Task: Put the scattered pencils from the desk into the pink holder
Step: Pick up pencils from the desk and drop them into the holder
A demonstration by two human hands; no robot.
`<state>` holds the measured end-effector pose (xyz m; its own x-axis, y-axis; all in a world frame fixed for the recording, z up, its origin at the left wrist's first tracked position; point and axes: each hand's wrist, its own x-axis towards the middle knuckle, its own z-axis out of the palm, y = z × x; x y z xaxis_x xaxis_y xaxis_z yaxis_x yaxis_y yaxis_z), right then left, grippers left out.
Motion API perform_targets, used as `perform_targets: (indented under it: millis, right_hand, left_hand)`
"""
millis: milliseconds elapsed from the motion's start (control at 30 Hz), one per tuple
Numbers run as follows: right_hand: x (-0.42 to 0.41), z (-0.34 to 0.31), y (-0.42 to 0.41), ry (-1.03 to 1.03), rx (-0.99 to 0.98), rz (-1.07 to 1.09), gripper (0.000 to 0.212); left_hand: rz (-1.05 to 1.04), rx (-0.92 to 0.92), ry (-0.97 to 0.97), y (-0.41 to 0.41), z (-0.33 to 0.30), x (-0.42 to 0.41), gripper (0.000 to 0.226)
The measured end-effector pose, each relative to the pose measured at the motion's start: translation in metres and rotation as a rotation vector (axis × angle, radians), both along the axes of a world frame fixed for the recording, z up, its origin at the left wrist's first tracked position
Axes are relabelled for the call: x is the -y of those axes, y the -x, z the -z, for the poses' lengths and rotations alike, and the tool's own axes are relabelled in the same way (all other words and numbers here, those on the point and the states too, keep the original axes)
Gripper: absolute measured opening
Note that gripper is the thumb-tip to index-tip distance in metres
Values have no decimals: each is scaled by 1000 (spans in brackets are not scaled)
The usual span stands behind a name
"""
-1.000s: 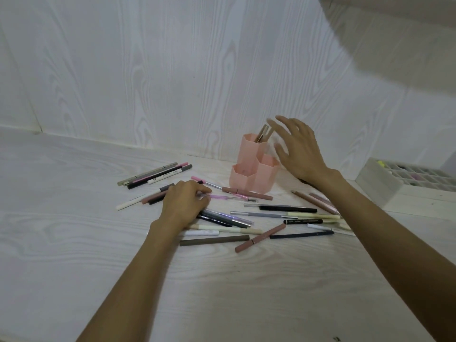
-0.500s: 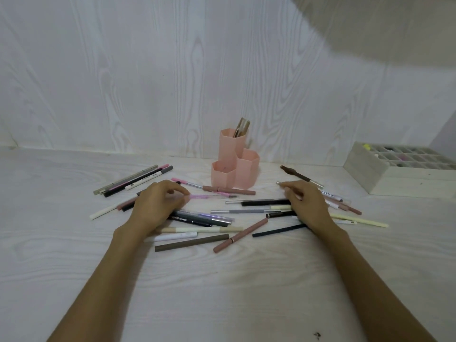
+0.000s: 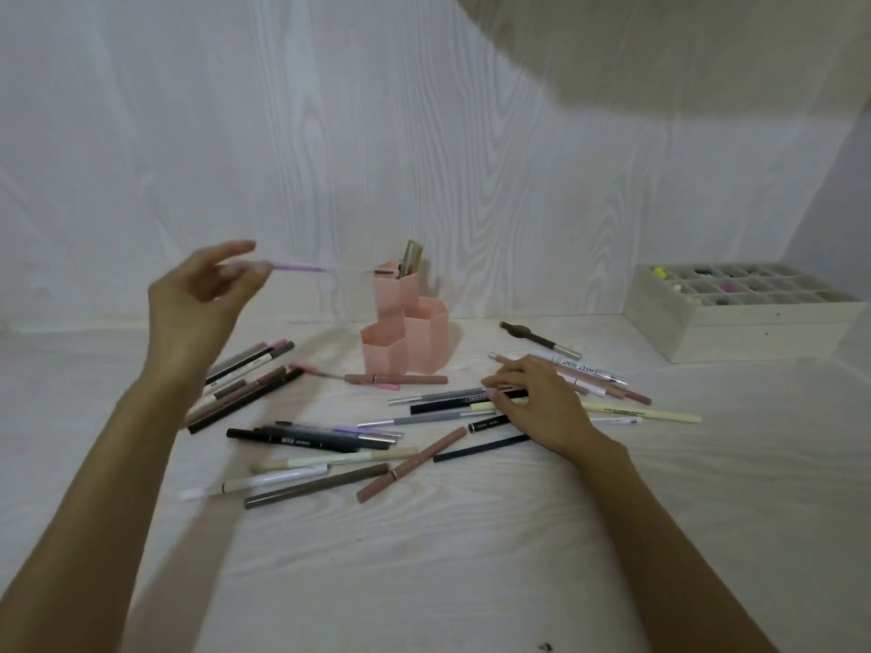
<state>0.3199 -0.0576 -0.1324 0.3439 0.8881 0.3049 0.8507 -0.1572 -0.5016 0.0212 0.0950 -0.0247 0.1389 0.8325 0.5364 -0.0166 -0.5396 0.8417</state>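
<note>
Two hands split the work: the left hand (image 3: pixel 198 299) pinches a pink pencil (image 3: pixel 297 266) level in its fingers, aimed at the pink holder (image 3: pixel 410 337) mid-desk near the back edge, while the right hand (image 3: pixel 542 402) closes its fingers on a black pencil (image 3: pixel 452 403) among those scattered.

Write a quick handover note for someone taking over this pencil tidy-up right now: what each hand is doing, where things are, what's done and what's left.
Left hand: raised, pinching a pink pencil whose tip points toward the pink holder.
Right hand: down on the desk, fingers on a black pencil, not lifted.
Done: a few pencils stand in the holder's tallest cup.
Left: the many scattered pencils lying on both sides and in front of the holder.
</note>
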Motion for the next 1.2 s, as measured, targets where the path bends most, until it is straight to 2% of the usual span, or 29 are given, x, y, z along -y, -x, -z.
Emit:
perform_targets:
  millis: [100, 167, 367, 500, 633, 867, 1000, 1133, 1200]
  right_hand:
    - [1, -2, -4, 56, -54, -18, 29]
    - [3, -3, -4, 56, -106, -27, 26]
    - [3, -4, -2, 4, -126, -32, 18]
    - [3, -3, -4, -15, -155, -37, 14]
    - [2, -3, -4, 17, -149, -34, 23]
    - [2, -7, -6, 50, -177, -82, 27]
    - [2, -10, -4, 41, -158, -121, 17]
    - [1, -15, -1, 89, -159, -138, 12]
    - [1, -18, 0, 144, -142, -140, 14]
  left_hand:
    - [-91, 87, -96, -20, -47, -8, 18]
    - [-140, 47, -138, -37, -69, -15, 19]
    - [-331, -460, -214, -80, -69, -33, 31]
    - [-294, -515, -131, -91, -45, -39, 27]
    - [-260, -511, -101, -101, -22, -37, 21]
    - [-210, -699, -151, -113, -1, -38, 21]
    - [-193, -795, -221, -117, -1, -43, 34]
    - [-51, -982, -225, -112, -4, -51, 49]
    - [-24, -974, -240, -103, -4, -51, 53]
